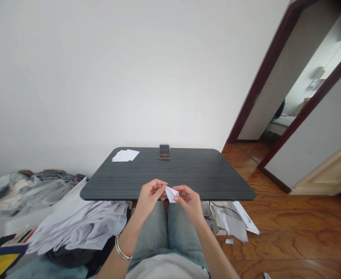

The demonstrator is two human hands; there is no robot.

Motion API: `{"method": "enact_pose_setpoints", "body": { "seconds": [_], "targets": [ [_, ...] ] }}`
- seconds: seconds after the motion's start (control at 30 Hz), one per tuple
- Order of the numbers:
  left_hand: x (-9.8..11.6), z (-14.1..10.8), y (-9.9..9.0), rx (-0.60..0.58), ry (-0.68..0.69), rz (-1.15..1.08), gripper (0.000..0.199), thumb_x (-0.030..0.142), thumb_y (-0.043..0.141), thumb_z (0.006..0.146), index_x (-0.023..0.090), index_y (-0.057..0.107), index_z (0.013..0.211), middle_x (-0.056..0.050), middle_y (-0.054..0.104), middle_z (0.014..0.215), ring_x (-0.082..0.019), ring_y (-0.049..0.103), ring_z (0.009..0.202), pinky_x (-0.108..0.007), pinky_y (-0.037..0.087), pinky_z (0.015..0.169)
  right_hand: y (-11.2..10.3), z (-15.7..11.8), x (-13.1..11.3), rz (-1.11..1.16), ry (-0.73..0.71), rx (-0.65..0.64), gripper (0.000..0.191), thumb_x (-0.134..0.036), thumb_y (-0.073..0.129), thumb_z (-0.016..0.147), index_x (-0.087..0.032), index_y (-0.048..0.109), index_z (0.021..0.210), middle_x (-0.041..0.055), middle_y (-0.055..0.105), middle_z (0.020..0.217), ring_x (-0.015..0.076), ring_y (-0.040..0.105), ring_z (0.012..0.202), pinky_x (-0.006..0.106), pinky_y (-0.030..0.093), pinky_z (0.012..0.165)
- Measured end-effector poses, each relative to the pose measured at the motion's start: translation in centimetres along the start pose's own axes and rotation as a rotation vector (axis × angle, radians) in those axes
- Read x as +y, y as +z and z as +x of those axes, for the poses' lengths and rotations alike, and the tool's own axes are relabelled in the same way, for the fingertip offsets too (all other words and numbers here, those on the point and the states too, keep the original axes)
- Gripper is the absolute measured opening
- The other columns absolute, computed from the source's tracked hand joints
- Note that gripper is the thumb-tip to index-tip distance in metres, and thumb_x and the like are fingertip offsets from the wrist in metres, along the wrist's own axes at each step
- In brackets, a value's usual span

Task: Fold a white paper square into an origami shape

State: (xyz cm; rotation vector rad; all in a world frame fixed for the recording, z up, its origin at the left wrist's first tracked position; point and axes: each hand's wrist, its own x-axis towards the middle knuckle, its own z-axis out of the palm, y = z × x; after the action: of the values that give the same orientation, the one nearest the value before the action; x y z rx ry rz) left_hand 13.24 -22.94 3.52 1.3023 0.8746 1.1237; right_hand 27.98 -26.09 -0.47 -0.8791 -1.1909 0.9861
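A small folded white paper (172,194) is held between both hands over the near edge of the dark table (187,172). My left hand (153,193) pinches its left corner between thumb and fingers. On the other side, my right hand (187,199) grips the paper's right part with thumb and index finger. The paper comes to a point at the bottom and shows creases. White paper sheets (125,155) lie overlapping at the table's back left. A phone (165,152) leans upright at the middle of the back edge.
Heaped clothes and plastic bags (36,193) lie left of the table, with stacked white cloth (83,224) nearer. Papers (234,224) and a black cable (225,208) are below the right side. A white wall (158,77) stands behind; a doorway is at right.
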Motion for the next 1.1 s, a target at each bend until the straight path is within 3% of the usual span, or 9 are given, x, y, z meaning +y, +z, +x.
{"method": "enact_pose_setpoints", "body": {
  "seconds": [0.53,0.67,0.73,0.93,1.1],
  "targets": [
    [0.4,-0.4,0.4,0.038,-0.013,-0.038,0.016,0.027,0.064,0.067,0.011,0.063,0.072,-0.002,0.061,0.058,-0.011,0.054,0.056,-0.017,0.041,0.041,0.1,0.0,0.9,-0.03,-0.007,0.096,0.012,-0.025,0.063,0.073,-0.017,0.07,0.079,0.0039,0.069,0.072,0.0161,0.062,0.064,0.025,0.047,0.059],
    [0.5,-0.6,0.7,0.021,-0.027,-0.093,0.025,0.034,0.06,0.072,0.012,0.061,0.083,-0.005,0.065,0.073,-0.011,0.054,0.056,-0.018,0.043,0.041,0.2,-0.1,0.9,-0.014,-0.029,0.116,0.011,-0.024,0.062,0.073,-0.018,0.069,0.079,0.0037,0.069,0.072,0.0161,0.062,0.065,0.025,0.047,0.06],
    [0.5,-0.7,0.9,-0.002,-0.022,-0.112,0.029,0.035,0.061,0.072,0.013,0.059,0.089,-0.004,0.063,0.071,-0.011,0.054,0.057,-0.018,0.043,0.04,0.3,-0.1,0.8,-0.002,-0.046,0.139,0.01,-0.022,0.062,0.073,-0.019,0.069,0.079,0.0033,0.069,0.072,0.0157,0.062,0.064,0.025,0.047,0.06],
    [0.2,-0.9,1.3,0.004,0.004,-0.099,0.022,0.032,0.064,0.071,0.011,0.06,0.077,-0.001,0.057,0.059,-0.01,0.052,0.055,-0.016,0.041,0.041,0.5,-0.4,0.6,-0.064,-0.178,0.14,0.014,-0.014,0.057,0.075,-0.021,0.069,0.079,0.0008,0.064,0.068,0.0134,0.057,0.062,0.023,0.044,0.057],
    [0.2,-0.8,1.3,0.017,0.009,-0.12,0.022,0.03,0.064,0.071,0.013,0.058,0.083,0.002,0.056,0.056,-0.009,0.051,0.051,-0.017,0.042,0.042,0.3,-0.4,0.3,-0.17,-0.322,0.108,0.019,-0.009,0.054,0.075,-0.022,0.068,0.076,0.0003,0.061,0.067,0.0129,0.055,0.061,0.022,0.042,0.053]
  ]
}}
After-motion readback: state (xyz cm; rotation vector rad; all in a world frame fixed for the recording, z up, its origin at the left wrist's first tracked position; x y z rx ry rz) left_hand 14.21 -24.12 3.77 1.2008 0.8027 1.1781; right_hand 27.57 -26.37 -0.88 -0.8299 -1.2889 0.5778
